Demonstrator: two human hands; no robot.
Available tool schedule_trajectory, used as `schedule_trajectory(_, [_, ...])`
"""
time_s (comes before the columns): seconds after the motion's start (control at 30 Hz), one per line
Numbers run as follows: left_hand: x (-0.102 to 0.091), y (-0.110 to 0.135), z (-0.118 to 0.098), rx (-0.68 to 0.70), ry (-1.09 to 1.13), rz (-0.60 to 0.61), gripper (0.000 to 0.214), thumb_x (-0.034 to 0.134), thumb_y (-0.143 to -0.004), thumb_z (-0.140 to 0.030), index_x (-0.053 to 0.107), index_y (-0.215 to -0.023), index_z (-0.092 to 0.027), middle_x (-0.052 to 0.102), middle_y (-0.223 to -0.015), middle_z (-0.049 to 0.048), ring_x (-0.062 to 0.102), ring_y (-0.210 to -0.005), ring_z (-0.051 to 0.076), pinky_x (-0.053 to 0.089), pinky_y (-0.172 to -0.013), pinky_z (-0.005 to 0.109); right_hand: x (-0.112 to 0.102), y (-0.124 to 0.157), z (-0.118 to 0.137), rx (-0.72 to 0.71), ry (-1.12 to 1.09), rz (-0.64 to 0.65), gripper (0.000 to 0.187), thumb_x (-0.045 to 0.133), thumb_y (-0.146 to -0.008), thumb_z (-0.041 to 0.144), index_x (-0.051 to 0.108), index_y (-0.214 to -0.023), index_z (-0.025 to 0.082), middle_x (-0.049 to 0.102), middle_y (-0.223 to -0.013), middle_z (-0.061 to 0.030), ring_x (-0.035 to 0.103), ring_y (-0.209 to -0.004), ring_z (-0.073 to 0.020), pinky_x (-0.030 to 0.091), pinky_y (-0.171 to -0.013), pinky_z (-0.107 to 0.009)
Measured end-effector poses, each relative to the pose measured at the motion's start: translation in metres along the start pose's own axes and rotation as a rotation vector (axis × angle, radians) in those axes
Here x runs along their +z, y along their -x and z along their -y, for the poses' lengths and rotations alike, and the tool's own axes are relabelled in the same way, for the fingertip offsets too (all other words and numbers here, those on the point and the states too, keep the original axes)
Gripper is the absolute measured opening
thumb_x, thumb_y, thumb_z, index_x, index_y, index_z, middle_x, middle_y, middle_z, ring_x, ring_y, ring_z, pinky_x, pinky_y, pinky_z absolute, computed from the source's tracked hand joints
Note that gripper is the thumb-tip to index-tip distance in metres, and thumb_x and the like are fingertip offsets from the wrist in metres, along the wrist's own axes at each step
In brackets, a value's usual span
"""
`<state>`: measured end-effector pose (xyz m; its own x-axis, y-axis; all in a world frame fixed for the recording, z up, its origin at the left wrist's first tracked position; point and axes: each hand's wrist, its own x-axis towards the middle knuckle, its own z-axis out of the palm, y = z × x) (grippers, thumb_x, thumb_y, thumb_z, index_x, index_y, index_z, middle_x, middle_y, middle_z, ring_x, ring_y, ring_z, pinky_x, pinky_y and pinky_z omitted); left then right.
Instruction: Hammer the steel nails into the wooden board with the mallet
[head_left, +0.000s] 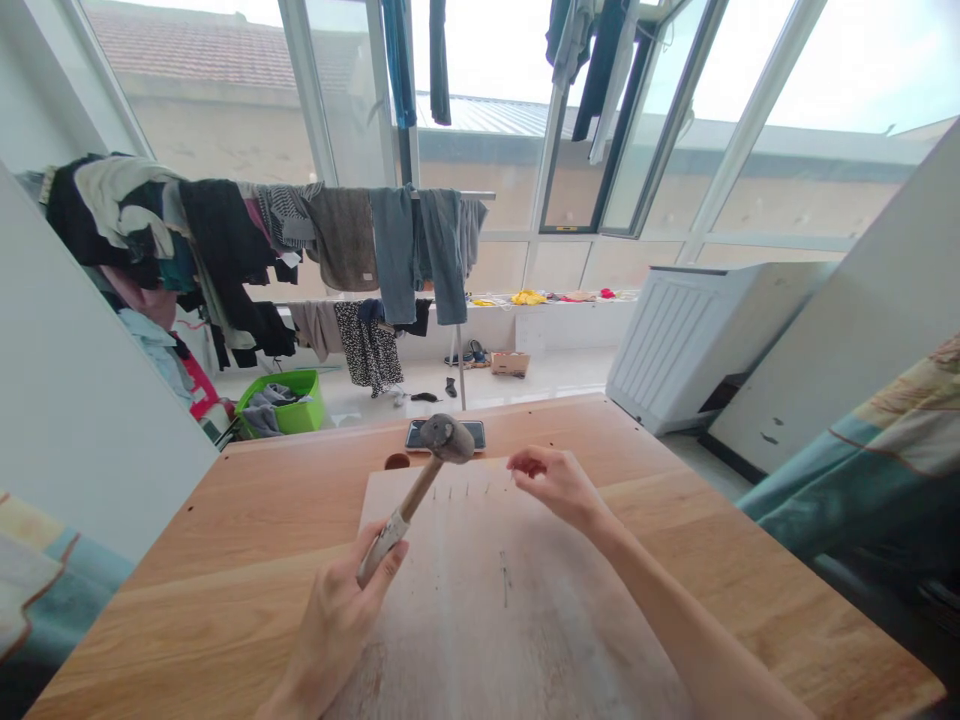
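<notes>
My left hand is closed round the wooden handle of a mallet, whose grey head is raised over the far part of a pale wooden board. My right hand pinches a small nail upright at the board's far edge. Several nails stand in a row in the board between the mallet head and my right hand. A thin dark mark or loose nail lies near the board's middle.
The board lies on a wooden table. A phone and a small brown round object sit at the table's far edge. Beyond are a loaded clothes rack, a green basket and a white cabinet.
</notes>
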<state>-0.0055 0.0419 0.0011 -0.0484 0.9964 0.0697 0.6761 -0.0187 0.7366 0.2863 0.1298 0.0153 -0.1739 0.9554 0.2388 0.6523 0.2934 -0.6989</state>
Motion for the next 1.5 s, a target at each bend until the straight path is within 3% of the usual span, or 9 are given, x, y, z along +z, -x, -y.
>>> schedule_trajectory(0.1, [-0.002, 0.0, -0.002, -0.02, -0.006, -0.001, 0.058, 0.044, -0.088, -0.07, 0.068, -0.108, -0.021, 0.054, -0.061, -0.0052, 0.053, -0.055, 0.016, 0.041, -0.054, 0.022, 0.009, -0.001, -0.018, 0.017, -0.05, -0.09, 0.021, 0.051, -0.078, 0.022, 0.071, -0.086, 0.019, 0.074, -0.078, -0.0047, 0.067, -0.072, -0.0182, 0.053, -0.069, -0.028])
schedule_trajectory(0.2, [-0.004, -0.001, -0.004, -0.044, -0.003, -0.013, 0.061, 0.043, -0.087, -0.072, 0.068, -0.107, -0.021, 0.053, -0.059, -0.0054, 0.053, -0.054, 0.017, 0.041, -0.054, 0.022, 0.021, 0.001, -0.026, -0.006, -0.073, -0.1, 0.018, 0.054, -0.075, 0.022, 0.071, -0.082, 0.02, 0.073, -0.078, -0.0035, 0.065, -0.069, -0.0176, 0.052, -0.067, -0.028])
schedule_trajectory(0.53, [-0.004, 0.001, -0.005, 0.002, 0.01, -0.018, 0.049, 0.048, -0.089, -0.066, 0.068, -0.102, -0.023, 0.064, -0.069, -0.0036, 0.06, -0.063, 0.018, 0.045, -0.06, 0.022, 0.02, 0.005, -0.02, -0.082, -0.042, -0.033, 0.015, 0.055, -0.074, 0.014, 0.068, -0.078, 0.02, 0.067, -0.077, -0.0011, 0.06, -0.069, -0.0153, 0.048, -0.068, -0.026])
schedule_trajectory(0.67, [-0.002, 0.0, -0.01, 0.018, 0.021, 0.027, 0.046, 0.049, -0.09, -0.063, 0.067, -0.102, -0.022, 0.06, -0.066, -0.0045, 0.056, -0.059, 0.016, 0.042, -0.058, 0.021, 0.021, 0.005, -0.022, -0.076, -0.041, -0.009, 0.014, 0.057, -0.075, 0.012, 0.068, -0.079, 0.02, 0.067, -0.074, -0.0001, 0.06, -0.068, -0.0147, 0.048, -0.068, -0.025])
schedule_trajectory(0.83, [0.002, -0.007, -0.032, 0.084, 0.03, 0.123, 0.042, 0.048, -0.092, -0.059, 0.066, -0.104, -0.023, 0.054, -0.065, -0.005, 0.051, -0.059, 0.015, 0.038, -0.056, 0.021, 0.022, 0.006, -0.026, -0.051, -0.056, -0.016, 0.025, 0.057, -0.079, 0.015, 0.064, -0.102, 0.019, 0.071, -0.078, 0.0, 0.061, -0.066, -0.0143, 0.049, -0.066, -0.025])
schedule_trajectory(1.03, [0.015, -0.013, -0.049, 0.114, -0.014, 0.225, 0.033, 0.048, -0.095, -0.05, 0.066, -0.107, -0.026, 0.062, -0.071, -0.004, 0.057, -0.064, 0.016, 0.04, -0.065, 0.022, 0.023, 0.006, -0.025, -0.017, -0.01, -0.057, 0.008, 0.058, -0.078, 0.016, 0.06, -0.084, 0.02, 0.07, -0.075, -0.0019, 0.062, -0.067, -0.0169, 0.046, -0.064, -0.026])
schedule_trajectory(1.17, [0.019, -0.013, -0.048, 0.075, -0.044, 0.251, 0.034, 0.048, -0.095, -0.049, 0.067, -0.112, -0.026, 0.07, -0.077, -0.0014, 0.064, -0.072, 0.019, 0.042, -0.07, 0.025, 0.021, 0.007, -0.023, -0.004, 0.004, -0.056, 0.018, 0.058, -0.077, 0.013, 0.061, -0.093, 0.02, 0.071, -0.08, -0.0029, 0.064, -0.069, -0.0181, 0.046, -0.065, -0.025])
schedule_trajectory(1.33, [0.02, -0.011, -0.044, 0.054, -0.056, 0.26, 0.035, 0.052, -0.093, -0.048, 0.069, -0.113, -0.025, 0.077, -0.092, 0.0026, 0.071, -0.089, 0.024, 0.046, -0.079, 0.027, 0.018, 0.006, -0.022, -0.009, 0.005, -0.051, 0.051, 0.059, -0.07, 0.008, 0.057, -0.119, 0.021, 0.074, -0.104, -0.0063, 0.066, -0.092, -0.0216, 0.048, -0.078, -0.026])
schedule_trajectory(1.5, [0.023, -0.009, -0.04, 0.041, -0.063, 0.242, 0.038, 0.05, -0.093, -0.05, 0.068, -0.116, -0.026, 0.078, -0.093, 0.0037, 0.072, -0.093, 0.025, 0.047, -0.083, 0.029, 0.018, 0.007, -0.021, 0.0, 0.003, -0.026, 0.056, 0.057, -0.069, 0.006, 0.056, -0.122, 0.022, 0.074, -0.103, -0.0047, 0.067, -0.091, -0.0214, 0.048, -0.079, -0.027])
